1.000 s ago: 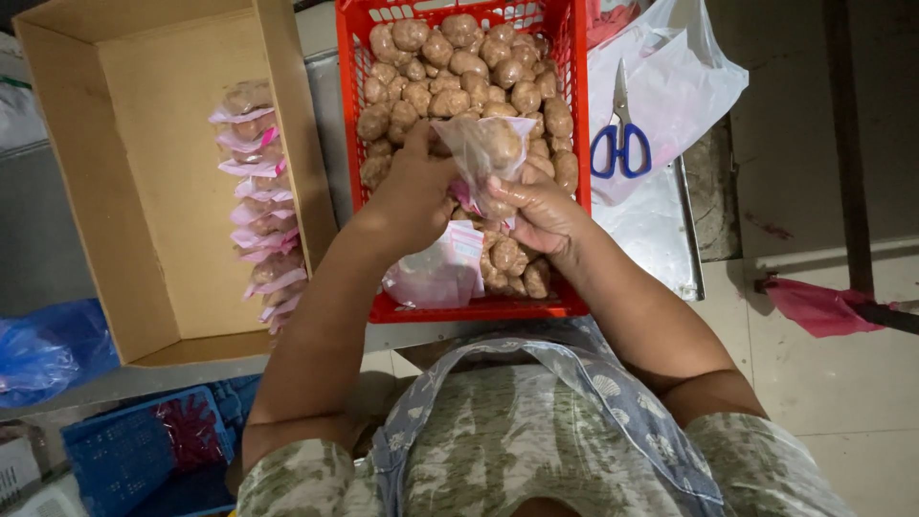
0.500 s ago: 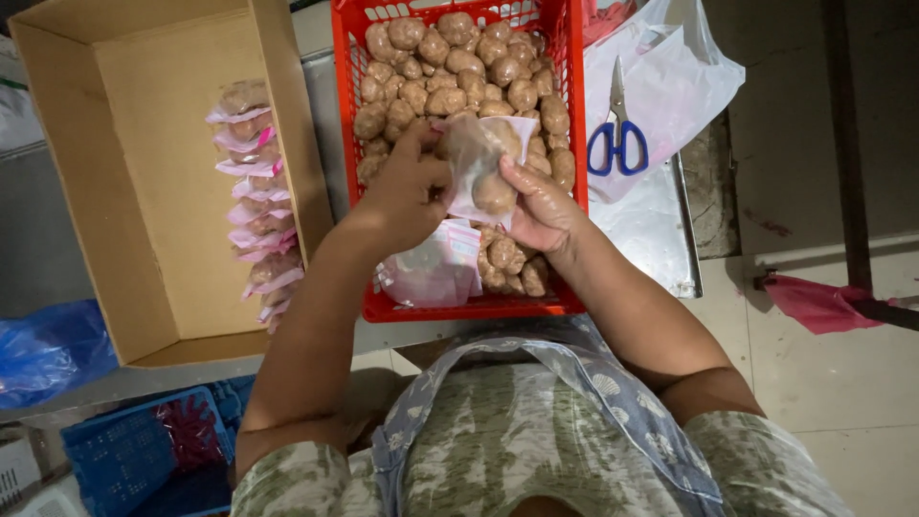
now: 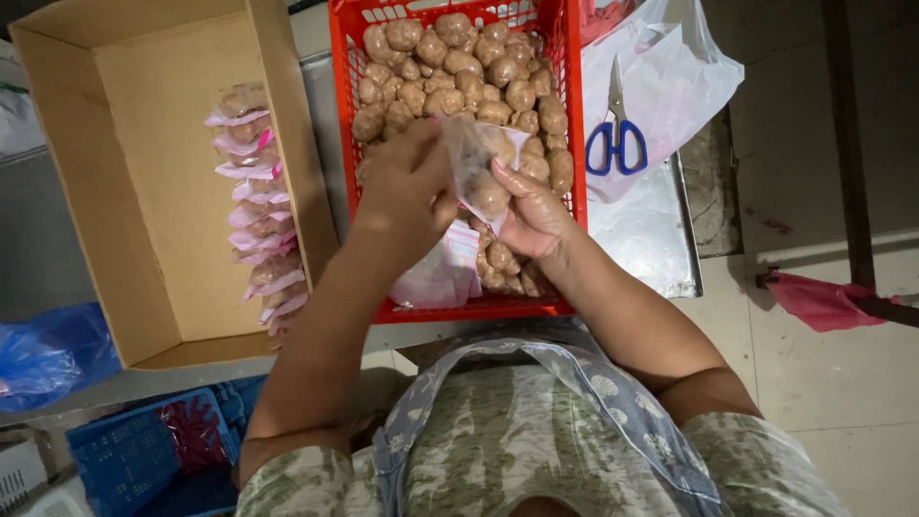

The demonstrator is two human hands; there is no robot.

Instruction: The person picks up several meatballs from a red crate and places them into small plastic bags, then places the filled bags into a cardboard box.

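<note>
My right hand (image 3: 536,215) cups a small clear bag (image 3: 479,172) of brown balls from below, fingers curled round it; my left hand (image 3: 407,187) pinches its mouth, just over the red crate (image 3: 574,124). If my pinch slackens, the bag could tip and spill its balls back among the loose brown balls (image 3: 459,67) below. Leftward, the crate wall touches the cardboard box (image 3: 144,191) with its row of filled bags (image 3: 254,201); rightward, blue-handled scissors (image 3: 617,134) lie near on plastic.

Clear pouch (image 3: 479,172) w/ brown balls over red crate; filled pink-edged pouches (image 3: 257,206) stacked in cardboard box (image 3: 153,191), left.
</note>
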